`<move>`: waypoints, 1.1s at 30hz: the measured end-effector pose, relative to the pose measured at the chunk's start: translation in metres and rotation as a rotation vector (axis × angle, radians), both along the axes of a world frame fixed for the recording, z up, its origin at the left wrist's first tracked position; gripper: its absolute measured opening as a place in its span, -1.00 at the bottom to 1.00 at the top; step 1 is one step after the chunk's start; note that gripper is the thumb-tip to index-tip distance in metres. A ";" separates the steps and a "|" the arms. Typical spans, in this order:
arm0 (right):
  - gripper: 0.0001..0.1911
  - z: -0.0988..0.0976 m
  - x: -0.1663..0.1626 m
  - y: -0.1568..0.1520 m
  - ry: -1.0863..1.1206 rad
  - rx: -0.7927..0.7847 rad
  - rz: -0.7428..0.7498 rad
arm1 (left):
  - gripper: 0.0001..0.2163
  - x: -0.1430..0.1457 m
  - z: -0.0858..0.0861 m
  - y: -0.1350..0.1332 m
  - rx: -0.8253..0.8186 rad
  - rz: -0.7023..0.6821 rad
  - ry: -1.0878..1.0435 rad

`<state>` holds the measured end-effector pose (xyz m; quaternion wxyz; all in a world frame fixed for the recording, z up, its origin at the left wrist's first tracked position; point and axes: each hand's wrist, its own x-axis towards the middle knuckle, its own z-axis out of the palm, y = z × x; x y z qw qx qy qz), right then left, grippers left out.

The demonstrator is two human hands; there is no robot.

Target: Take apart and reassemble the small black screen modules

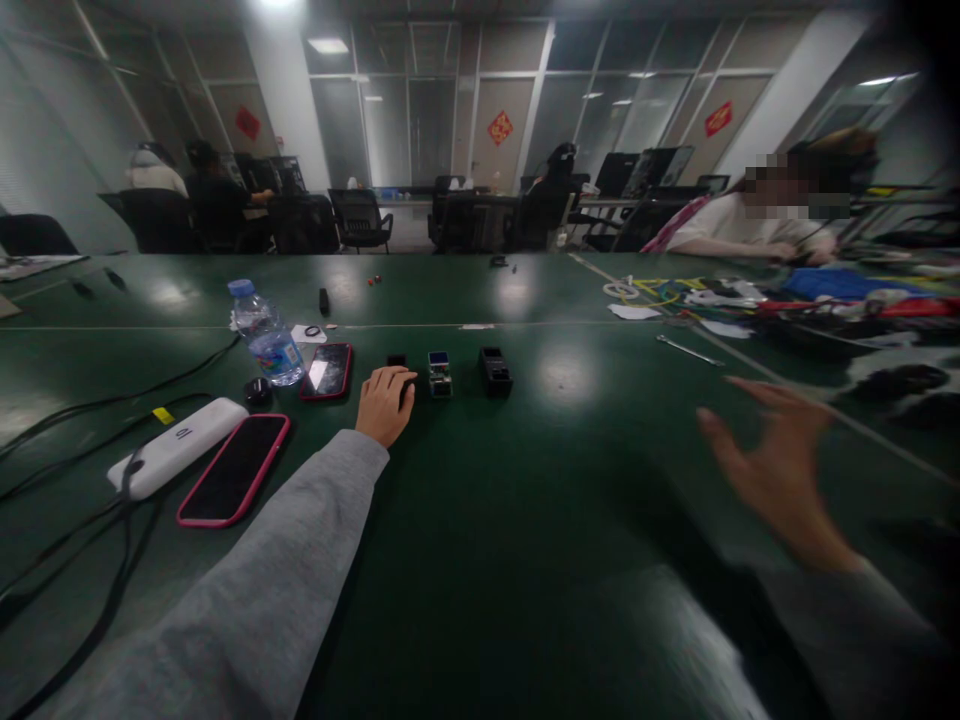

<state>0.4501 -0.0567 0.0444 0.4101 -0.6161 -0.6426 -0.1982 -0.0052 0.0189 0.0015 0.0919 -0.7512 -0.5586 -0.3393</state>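
Note:
My left hand (385,402) rests on the green table with its fingers curled over a small black part (397,360), most of which it hides. Just right of that hand stands a small electronic module (439,374) with a bare circuit board and a little screen. Farther right is a small black plastic case (496,371) with openings in its top. My right hand (780,470) hangs over the right side of the table, blurred, thumb and fingers apart, holding nothing. A wrench (688,350) lies beyond it.
A water bottle (267,335), a phone (328,371), a red-edged phone (235,470) and a white power strip (178,448) with black cables stand left. Tangled cables and tools (810,300) crowd the far right, near a seated person (742,235).

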 end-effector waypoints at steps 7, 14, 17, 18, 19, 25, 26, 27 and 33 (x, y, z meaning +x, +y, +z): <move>-0.41 -0.049 -0.161 0.094 -0.034 -0.305 0.379 | -0.74 -0.001 -0.001 0.000 -0.021 0.005 0.001; -0.39 -0.058 -0.193 0.121 -0.005 -0.366 0.323 | -0.75 0.000 0.001 -0.001 -0.013 0.001 0.006; -0.48 -0.060 -0.191 0.123 0.013 -0.371 0.326 | -0.75 0.000 0.001 -0.001 -0.005 0.008 0.007; -0.49 -0.060 -0.190 0.123 0.026 -0.367 0.321 | -0.75 0.000 0.001 -0.001 -0.002 0.009 0.007; -0.50 -0.060 -0.190 0.122 0.042 -0.363 0.316 | -0.76 0.000 0.001 -0.001 0.001 0.009 0.007; -0.61 -0.055 -0.184 0.114 0.188 -0.374 0.386 | -0.76 0.000 -0.001 0.000 0.006 0.007 0.003; -0.62 -0.054 -0.180 0.112 0.207 -0.369 0.410 | -0.75 -0.001 -0.001 0.000 0.001 0.007 0.000; -0.63 -0.052 -0.174 0.108 0.220 -0.357 0.436 | -0.75 -0.001 -0.002 0.000 -0.004 0.007 -0.004; -0.41 -0.032 -0.057 0.062 0.295 -0.244 0.342 | -0.75 0.000 0.001 -0.002 -0.010 -0.002 -0.005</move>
